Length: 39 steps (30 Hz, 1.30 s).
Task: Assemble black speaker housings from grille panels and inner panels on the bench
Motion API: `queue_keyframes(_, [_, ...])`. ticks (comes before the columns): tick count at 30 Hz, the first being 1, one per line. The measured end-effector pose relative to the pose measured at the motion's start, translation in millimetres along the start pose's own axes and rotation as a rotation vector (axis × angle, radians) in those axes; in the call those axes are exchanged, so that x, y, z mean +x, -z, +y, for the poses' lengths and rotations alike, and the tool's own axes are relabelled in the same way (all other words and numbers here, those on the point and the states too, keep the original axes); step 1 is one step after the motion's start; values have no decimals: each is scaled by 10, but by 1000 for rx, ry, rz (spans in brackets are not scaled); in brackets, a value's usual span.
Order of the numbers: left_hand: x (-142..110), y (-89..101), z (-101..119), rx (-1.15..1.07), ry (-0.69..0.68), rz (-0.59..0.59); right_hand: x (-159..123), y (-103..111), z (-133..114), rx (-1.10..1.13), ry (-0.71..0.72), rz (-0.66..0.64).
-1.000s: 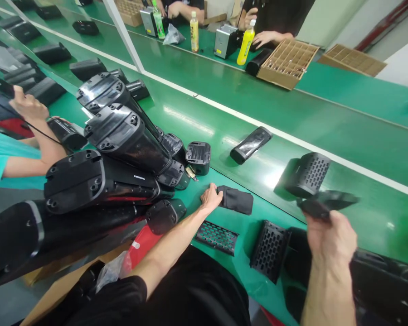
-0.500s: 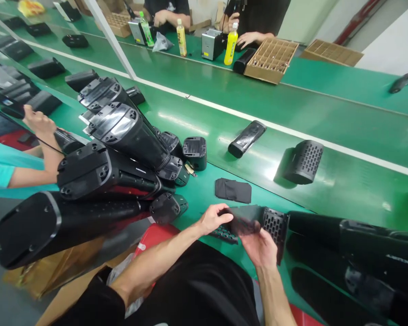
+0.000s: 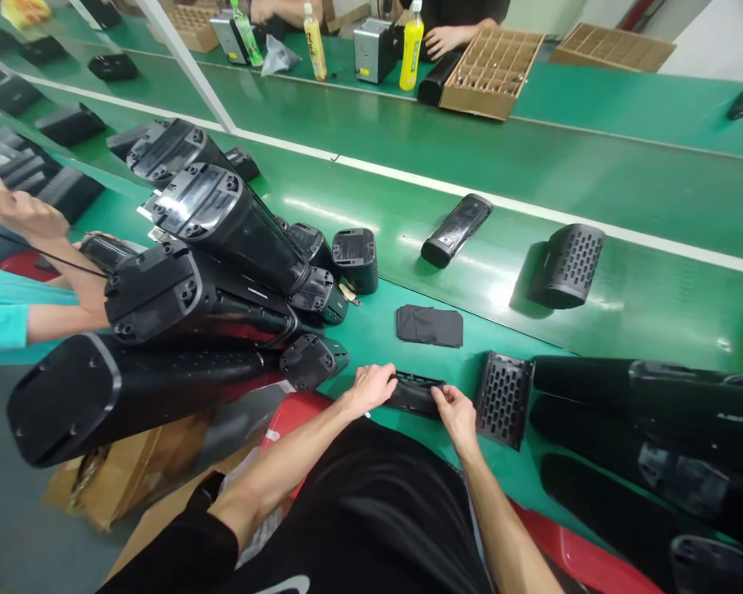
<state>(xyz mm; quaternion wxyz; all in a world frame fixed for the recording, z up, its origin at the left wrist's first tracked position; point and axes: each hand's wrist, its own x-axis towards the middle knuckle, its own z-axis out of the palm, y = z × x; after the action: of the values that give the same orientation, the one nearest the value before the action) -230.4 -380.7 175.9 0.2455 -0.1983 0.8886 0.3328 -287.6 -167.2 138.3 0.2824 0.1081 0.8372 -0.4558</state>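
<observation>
My left hand (image 3: 368, 389) and my right hand (image 3: 456, 415) are both clenched on a slim black plastic cover (image 3: 414, 394), one at each end. I hold it low over the green desk (image 3: 371, 334), though I can't tell whether it touches the surface. Just right of my right hand lies a black perforated grille (image 3: 504, 399), and a little farther from me is a flat black cloth (image 3: 429, 326). To my left, a heap of long black speaker bodies (image 3: 216, 231) is piled along the desk, with a small square black housing (image 3: 355, 261) right beside it. On the far side of the same desk lie a black housing with holes (image 3: 566, 266) and a narrow black bar (image 3: 456, 230). More long black bodies (image 3: 631, 388) are lined up to my right. A co-worker's hand (image 3: 25, 210) and teal sleeve (image 3: 12, 318) show at the left. Across the next desk, another person's hand (image 3: 446, 37) is near a yellow bottle (image 3: 412, 45) and a cardboard divider tray (image 3: 492, 73).
</observation>
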Motion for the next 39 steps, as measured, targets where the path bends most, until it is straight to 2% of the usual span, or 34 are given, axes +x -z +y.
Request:
queue_keyframes(3, [-30, -110, -29, 63, 30, 34, 0, -55, 80, -156, -14, 56])
queue_keyframes(6, [-49, -149, -110, 66, 53, 134, -7, -67, 111, -236, -8, 101])
queue_keyframes(9, [1, -162, -237, -89, 27, 249, 23, -76, 108, -254, 9, 140])
queue_keyframes(12, [100, -155, -348, -243, -8, 260, 97, -85, 55, -231, 12, 137])
queue_keyframes(16, [142, -66, -414, -375, -17, 215, 133, 0, -86, -121, 11, 84])
queue_keyframes(19, [36, 45, -372, -518, -8, 150, 24, 150, -202, 44, 0, -11])
queue_keyframes(23, [-175, 165, -186, -979, 11, 16, -245, 357, -351, 263, -64, -144])
queue_keyframes(25, [-252, 205, -79, -1140, 22, -36, -384, 450, -431, 390, -85, -188])
queue_keyframes(28, [-326, 268, 50, -1182, 17, -55, -568, 589, -546, 584, -121, -256])
queue_keyframes(31, [-389, 361, 145, -1183, -8, -80, -713, 716, -628, 643, -137, -290])
queue_keyframes(36, [-498, 530, 265, -1178, -57, -118, -809, 805, -670, 663, -138, -205])
queue_keyframes(39, [-530, 562, 293, -1172, -78, -112, -807, 808, -671, 659, -146, -184])
